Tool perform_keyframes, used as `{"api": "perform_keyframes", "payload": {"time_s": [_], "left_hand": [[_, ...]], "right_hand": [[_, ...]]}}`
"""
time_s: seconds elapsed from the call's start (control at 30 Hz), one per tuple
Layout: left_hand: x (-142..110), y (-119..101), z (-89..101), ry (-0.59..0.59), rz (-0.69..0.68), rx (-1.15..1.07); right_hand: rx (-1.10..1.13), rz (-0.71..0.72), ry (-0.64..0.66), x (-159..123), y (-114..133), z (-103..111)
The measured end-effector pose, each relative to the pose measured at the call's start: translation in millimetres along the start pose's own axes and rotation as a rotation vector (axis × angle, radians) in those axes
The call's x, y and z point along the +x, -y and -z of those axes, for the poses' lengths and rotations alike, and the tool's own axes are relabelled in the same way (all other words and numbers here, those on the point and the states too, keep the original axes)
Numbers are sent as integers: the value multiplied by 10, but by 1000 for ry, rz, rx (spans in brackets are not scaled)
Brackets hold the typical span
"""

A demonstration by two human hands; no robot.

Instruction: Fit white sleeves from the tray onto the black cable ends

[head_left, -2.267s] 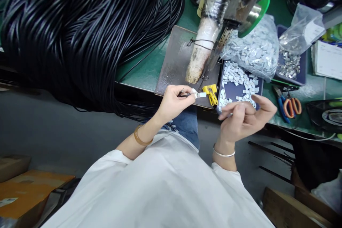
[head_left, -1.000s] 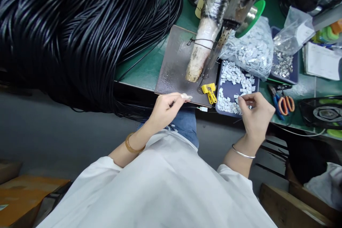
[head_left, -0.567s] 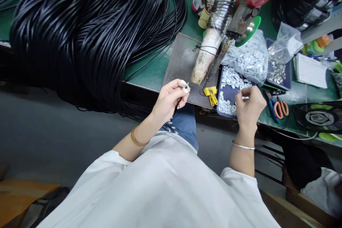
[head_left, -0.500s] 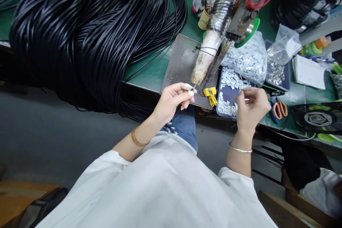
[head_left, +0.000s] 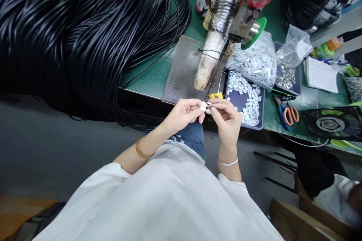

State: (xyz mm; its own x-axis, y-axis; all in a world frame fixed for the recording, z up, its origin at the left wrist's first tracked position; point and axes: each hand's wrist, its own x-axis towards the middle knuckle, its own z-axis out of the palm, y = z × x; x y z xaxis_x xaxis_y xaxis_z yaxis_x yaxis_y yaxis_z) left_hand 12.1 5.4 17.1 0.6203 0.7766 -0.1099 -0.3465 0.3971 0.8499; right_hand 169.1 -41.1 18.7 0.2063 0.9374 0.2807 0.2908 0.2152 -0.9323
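My left hand [head_left: 188,112], with white covers on thumb and fingertip, is closed in a pinch on a small dark piece like a cable end [head_left: 206,107]. Close against it, the fingertips of my right hand [head_left: 226,116] are pinched together. A thin silvery solder wire [head_left: 220,81] runs down to the right fingers; whatever else they hold is too small to make out. Just beyond the hands is a yellow clip [head_left: 215,95], partly hidden. Beside my right hand stands a blue tray [head_left: 236,99] of small pale metal pieces [head_left: 250,110].
Thick black cable coils [head_left: 93,41] cover the bench's left side. A taped exhaust hose [head_left: 207,58] hangs over a brown board [head_left: 179,67], near a green-rimmed wire spool [head_left: 256,33]. A filled plastic bag [head_left: 257,60], pliers [head_left: 283,115] and a black fan [head_left: 333,123] lie rightward.
My right hand has moved left from over the tray to meet my left hand, with the thin wire following. The left hand keeps its pinch. The view has shifted slightly.
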Motion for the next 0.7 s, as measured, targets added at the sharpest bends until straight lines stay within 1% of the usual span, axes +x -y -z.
{"api": "perform_keyframes", "payload": {"time_s": [0.23, 0.4, 0.5, 0.6, 0.7], "left_hand": [[27, 46, 10, 15, 23, 2], [31, 67, 43, 33, 56, -44], [31, 77, 54, 43, 58, -44], [37, 93, 47, 32, 35, -4], [48, 117, 37, -24, -40, 78]], "right_hand": [[6, -15, 1, -6, -60, 11], [43, 15, -5, 2, -105, 7], [27, 27, -14, -7, -108, -5], [-26, 54, -20, -21, -91, -3], [-126, 113, -19, -25, -72, 31]]}}
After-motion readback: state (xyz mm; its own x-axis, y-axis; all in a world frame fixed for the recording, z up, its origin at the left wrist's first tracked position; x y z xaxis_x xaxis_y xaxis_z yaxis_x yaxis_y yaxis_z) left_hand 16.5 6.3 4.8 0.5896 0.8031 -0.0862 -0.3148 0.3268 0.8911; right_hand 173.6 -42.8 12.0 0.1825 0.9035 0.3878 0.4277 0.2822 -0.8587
